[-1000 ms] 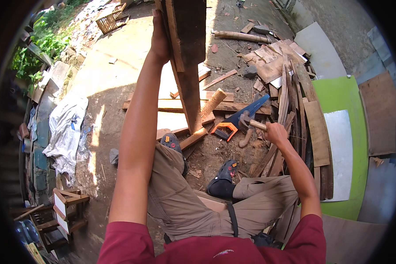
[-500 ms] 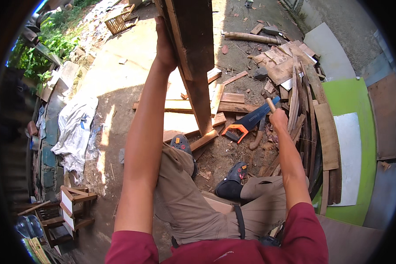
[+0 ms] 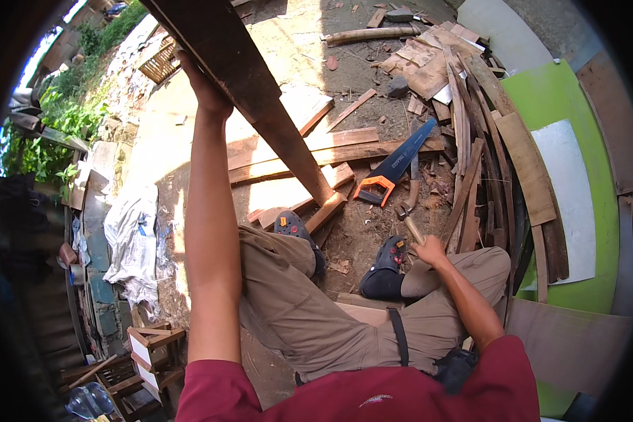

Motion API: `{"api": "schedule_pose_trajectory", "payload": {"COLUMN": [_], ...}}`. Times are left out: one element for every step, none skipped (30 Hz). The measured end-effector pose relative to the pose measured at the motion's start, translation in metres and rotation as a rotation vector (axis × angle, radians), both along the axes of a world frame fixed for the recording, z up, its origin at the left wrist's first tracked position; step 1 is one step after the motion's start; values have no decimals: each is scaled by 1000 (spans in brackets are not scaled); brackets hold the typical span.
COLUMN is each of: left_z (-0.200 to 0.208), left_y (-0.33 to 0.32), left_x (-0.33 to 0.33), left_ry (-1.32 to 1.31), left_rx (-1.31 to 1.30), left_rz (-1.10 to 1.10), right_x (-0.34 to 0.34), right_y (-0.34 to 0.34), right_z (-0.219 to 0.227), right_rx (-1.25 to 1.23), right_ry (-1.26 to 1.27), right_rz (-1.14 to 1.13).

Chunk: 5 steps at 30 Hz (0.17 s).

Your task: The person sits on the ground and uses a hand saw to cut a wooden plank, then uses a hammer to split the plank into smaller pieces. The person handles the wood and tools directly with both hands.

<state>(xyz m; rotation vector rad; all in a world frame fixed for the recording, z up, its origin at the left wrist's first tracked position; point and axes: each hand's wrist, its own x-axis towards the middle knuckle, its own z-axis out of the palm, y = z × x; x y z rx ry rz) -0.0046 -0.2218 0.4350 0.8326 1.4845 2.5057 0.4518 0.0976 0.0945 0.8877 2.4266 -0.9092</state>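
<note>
My left hand (image 3: 207, 93) is wrapped round the edge of a long dark wooden board (image 3: 250, 74), held up at a slant. Its narrow lower end meets a short wood block (image 3: 327, 211) on the ground by my left shoe. In my right hand (image 3: 430, 250), near the right knee, is a hammer (image 3: 414, 229), gripped by its pale wooden handle with its small head low toward the ground. Just beyond lie a handsaw (image 3: 403, 156) with an orange-and-black handle and a wooden-handled tool (image 3: 413, 193) whose blade is partly hidden.
Loose planks (image 3: 337, 151) lie ahead on the dirt. A heap of long wood strips (image 3: 482, 151) runs along the right, beside a green panel (image 3: 541, 98). On the left are a white sack (image 3: 132, 239) and a small wooden frame (image 3: 148, 359). A bamboo pole (image 3: 369, 35) lies farther off.
My right hand has come down and nearer with the hammer. The board in my left hand leans more to the left in view, and the whole view has turned a little.
</note>
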Motion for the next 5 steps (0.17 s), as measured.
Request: {"api": "schedule_pose_trajectory", "payload": {"left_z": [-2,-4,-5,-8,-8], "left_y": [-12,-19,-11,-1,-2], "left_x": [-8,-12,-17,-22,-18], "left_ry": [-10,6,24,40,40], "left_rx": [-20,-18,6,32,9], "left_rz": [-2,-13,-44,-77,-77], "right_x": [-6,-8,2,11,4], "right_y": [-23,-41,-47,-52,-73], "right_z": [19,39,31,20,55], "right_rx": [-118,-227,-337,-293,-285], "right_ry": [1,2,55,48,17], "right_rz": [22,42,-5,-27,43]}}
